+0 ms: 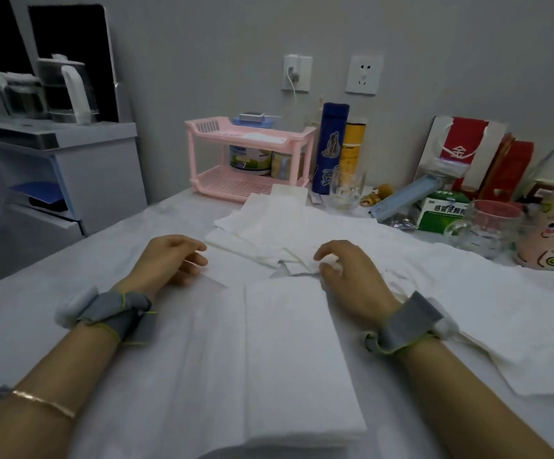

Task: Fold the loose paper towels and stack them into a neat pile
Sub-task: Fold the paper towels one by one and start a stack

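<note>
**Two hands working at the far end of a folded paper-towel pile**

Two bare forearms reach in from the bottom corners of the frame over a table (pixel 53 266) covered in white. Each wrist wears a grey fabric band (pixel 116 313), and a thin gold bracelet (pixel 43 404) circles the left forearm.

At lower centre lies the folded pile (pixel 295 352), a tall rectangle of soft, faintly quilted white sheets with layered edges showing at its near end. Just past its far end, the right hand (pixel 351 276) pinches a creased corner of one paper towel (pixel 298 261) between thumb and curled fingers. The left hand (pixel 173 260), at centre left, has its fingers curled at the edge of a thin sheet. Whether it actually grips that sheet cannot be told.

Loose paper towels (pixel 269 226) lie flat and overlapping just beyond the hands, at the centre of the frame. More spread, wrinkled sheets lie at the right edge.

Along the grey wall at the back stand:
- a pink slatted plastic rack (pixel 249 160) with two tiers, holding tins
- a tall blue cylindrical flask (pixel 330 147) beside a yellow canister (pixel 355 144)
- a clear drinking glass (pixel 346 187)
- a green medicine box (pixel 441 210)
- a red-and-white paper bag (pixel 461 150)

A pale pink cartoon-printed bottle (pixel 553 226) sits at the far right. In the upper left, a kettle (pixel 67 91) with a white handle rests on a grey cabinet.
</note>
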`<state>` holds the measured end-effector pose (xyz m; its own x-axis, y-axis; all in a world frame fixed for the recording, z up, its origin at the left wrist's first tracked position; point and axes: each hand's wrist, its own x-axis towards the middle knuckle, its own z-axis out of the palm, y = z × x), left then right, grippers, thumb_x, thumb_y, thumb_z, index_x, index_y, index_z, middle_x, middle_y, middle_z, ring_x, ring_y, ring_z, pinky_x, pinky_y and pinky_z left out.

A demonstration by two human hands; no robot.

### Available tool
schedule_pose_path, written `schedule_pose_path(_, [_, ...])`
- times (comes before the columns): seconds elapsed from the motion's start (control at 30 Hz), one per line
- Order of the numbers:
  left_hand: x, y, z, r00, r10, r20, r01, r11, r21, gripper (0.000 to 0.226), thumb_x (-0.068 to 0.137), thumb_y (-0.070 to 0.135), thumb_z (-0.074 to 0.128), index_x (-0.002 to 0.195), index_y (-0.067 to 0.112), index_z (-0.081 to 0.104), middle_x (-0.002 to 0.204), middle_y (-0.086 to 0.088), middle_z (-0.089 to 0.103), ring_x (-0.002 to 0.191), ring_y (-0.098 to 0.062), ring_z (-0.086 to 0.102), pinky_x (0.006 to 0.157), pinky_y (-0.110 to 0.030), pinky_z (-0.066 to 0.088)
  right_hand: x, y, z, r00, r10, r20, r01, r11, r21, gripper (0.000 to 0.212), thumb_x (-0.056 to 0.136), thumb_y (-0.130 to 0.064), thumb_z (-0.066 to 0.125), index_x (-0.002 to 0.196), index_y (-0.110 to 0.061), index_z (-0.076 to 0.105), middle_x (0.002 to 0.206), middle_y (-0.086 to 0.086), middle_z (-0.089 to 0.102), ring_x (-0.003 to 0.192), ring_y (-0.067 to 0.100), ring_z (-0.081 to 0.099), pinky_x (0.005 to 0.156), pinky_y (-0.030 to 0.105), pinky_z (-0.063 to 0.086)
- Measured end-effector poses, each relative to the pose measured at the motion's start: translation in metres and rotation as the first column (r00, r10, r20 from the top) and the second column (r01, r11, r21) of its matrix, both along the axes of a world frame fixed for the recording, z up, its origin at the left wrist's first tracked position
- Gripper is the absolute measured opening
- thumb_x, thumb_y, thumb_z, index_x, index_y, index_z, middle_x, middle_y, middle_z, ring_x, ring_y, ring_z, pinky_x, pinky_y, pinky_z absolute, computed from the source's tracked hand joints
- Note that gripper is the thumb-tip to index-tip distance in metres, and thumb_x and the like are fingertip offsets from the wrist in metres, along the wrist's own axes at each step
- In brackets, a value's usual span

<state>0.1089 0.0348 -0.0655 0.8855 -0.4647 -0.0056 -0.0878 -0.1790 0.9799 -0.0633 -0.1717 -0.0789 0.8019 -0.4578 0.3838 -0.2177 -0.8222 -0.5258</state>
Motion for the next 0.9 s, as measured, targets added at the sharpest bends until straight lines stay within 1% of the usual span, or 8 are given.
schedule_pose_path(0.1, [0.004, 0.004, -0.005, 0.998, 0.010, -0.057, -0.013, 0.999, -0.046, 0.022, 0.095, 0.005, 0.045, 0.079, 0.006, 0.061, 0.072, -0.013, 0.060, 0.036, -0.005, 0.053, 0.037, -0.013, 0.042, 0.008, 0.003, -0.012, 0.987, 0.098, -0.123, -0.101, 0.995, -0.015, 0.027, 0.091, -0.009, 0.053, 0.116, -0.010, 0.062, 0.133, 0.009, 0.049, 0.126, 0.023, 0.042, 0.101, 0.024, 0.027])
schedule_pose_path(0.17, [0.005, 0.004, -0.007, 0.998, 0.001, -0.057, -0.004, 0.999, -0.049, 0.023, 0.094, 0.003, 0.045, 0.077, 0.005, 0.060, 0.071, -0.014, 0.060, 0.035, -0.004, 0.052, 0.037, -0.013, 0.042, 0.010, 0.003, -0.015, 0.969, 0.090, -0.230, -0.123, 0.984, -0.131, 0.035, 0.093, -0.015, 0.052, 0.127, -0.016, 0.057, 0.142, 0.010, 0.041, 0.129, 0.026, 0.040, 0.102, 0.024, 0.026])
schedule_pose_path(0.27, [0.006, 0.004, -0.011, 1.000, 0.002, -0.024, -0.002, 1.000, -0.021, 0.022, 0.093, 0.002, 0.046, 0.076, 0.005, 0.060, 0.068, -0.013, 0.060, 0.035, -0.002, 0.052, 0.037, -0.012, 0.041, 0.012, 0.003, -0.016, 0.960, 0.092, -0.265, -0.168, 0.945, -0.279, 0.032, 0.092, -0.014, 0.054, 0.123, -0.006, 0.060, 0.129, 0.018, 0.052, 0.118, 0.033, 0.049, 0.097, 0.035, 0.036])
schedule_pose_path(0.4, [0.011, 0.004, -0.012, 1.000, -0.008, -0.010, 0.008, 1.000, 0.000, 0.022, 0.093, 0.002, 0.047, 0.076, 0.005, 0.061, 0.064, -0.011, 0.062, 0.035, -0.003, 0.052, 0.037, -0.012, 0.042, 0.010, 0.009, -0.017, 0.993, 0.085, -0.082, -0.096, 0.986, -0.136, 0.020, 0.092, -0.010, 0.050, 0.099, 0.001, 0.065, 0.105, 0.015, 0.064, 0.100, 0.031, 0.057, 0.087, 0.036, 0.041])
schedule_pose_path(0.57, [0.014, 0.004, -0.012, 1.000, -0.011, -0.014, 0.012, 1.000, 0.023, 0.025, 0.093, 0.002, 0.046, 0.075, 0.006, 0.062, 0.047, 0.001, 0.063, 0.036, -0.004, 0.054, 0.038, -0.012, 0.043, 0.006, 0.002, -0.009, 0.987, -0.095, 0.131, 0.103, 0.993, -0.057, 0.017, 0.086, -0.007, 0.057, 0.092, -0.006, 0.073, 0.095, 0.006, 0.072, 0.086, 0.019, 0.063, 0.071, 0.010, 0.035])
schedule_pose_path(0.63, [0.014, 0.004, -0.012, 1.000, -0.020, -0.007, 0.020, 0.999, 0.036, 0.025, 0.093, 0.002, 0.046, 0.075, 0.006, 0.062, 0.053, -0.002, 0.064, 0.037, -0.005, 0.054, 0.038, -0.013, 0.044, 0.006, -0.002, -0.002, 0.973, -0.148, 0.175, 0.144, 0.989, 0.037, 0.013, 0.083, -0.006, 0.060, 0.089, -0.010, 0.071, 0.085, 0.001, 0.070, 0.081, 0.015, 0.062, 0.070, 0.010, 0.037])
schedule_pose_path(0.8, [0.014, 0.005, -0.013, 0.999, -0.014, -0.029, 0.015, 0.999, 0.034, 0.025, 0.093, 0.001, 0.045, 0.074, 0.006, 0.061, 0.049, 0.000, 0.063, 0.036, -0.004, 0.054, 0.038, -0.013, 0.044, -0.003, -0.005, 0.025, 0.986, -0.082, 0.142, 0.055, 0.981, 0.187, 0.023, 0.080, -0.007, 0.067, 0.099, -0.019, 0.061, 0.073, -0.007, 0.063, 0.070, 0.003, 0.058, 0.060, 0.007, 0.042])
schedule_pose_path(0.9, [0.014, 0.005, -0.014, 1.000, -0.009, -0.021, 0.010, 0.999, 0.032, 0.025, 0.093, 0.002, 0.046, 0.075, 0.006, 0.062, 0.056, -0.004, 0.064, 0.037, -0.005, 0.055, 0.039, -0.013, 0.045, -0.010, -0.008, 0.045, 0.997, -0.030, 0.072, 0.016, 0.984, 0.178, 0.010, 0.079, -0.011, 0.071, 0.083, -0.019, 0.067, 0.072, -0.007, 0.062, 0.065, 0.003, 0.054, 0.054, 0.004, 0.040])
